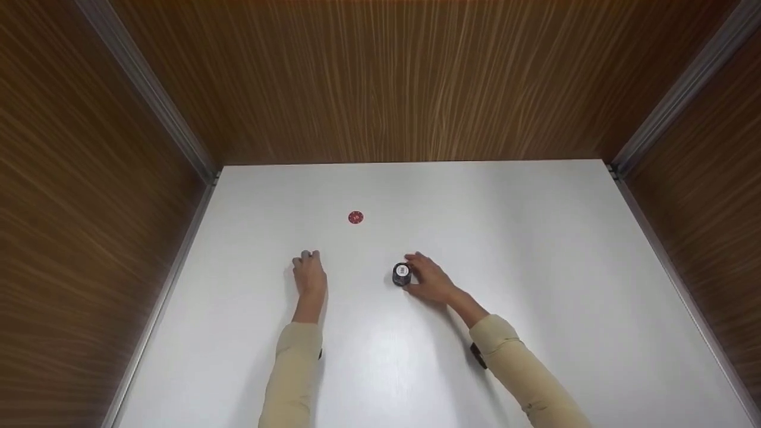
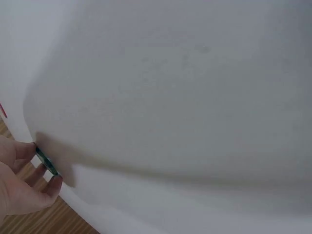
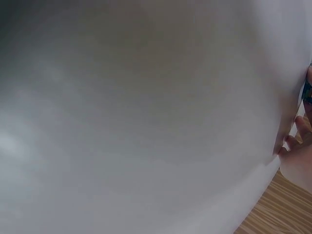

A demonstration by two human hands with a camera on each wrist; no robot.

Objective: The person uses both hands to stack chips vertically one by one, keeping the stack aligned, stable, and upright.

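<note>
In the left wrist view, my left hand pinches a thin green disc, which looks like a poker chip, on edge just off the white table. From the head, the left hand is seen from above and hides that disc. My right hand holds a short dark stack of what look like poker chips between thumb and fingers; its top bears a white printed centre. Only a sliver of the dark stack shows at the right wrist view's edge. A red poker chip lies flat beyond both hands.
The white table is bounded by wood-grain panels at the back and both sides. Grey metal strips run along the panel corners. Long beige sleeves cover both forearms.
</note>
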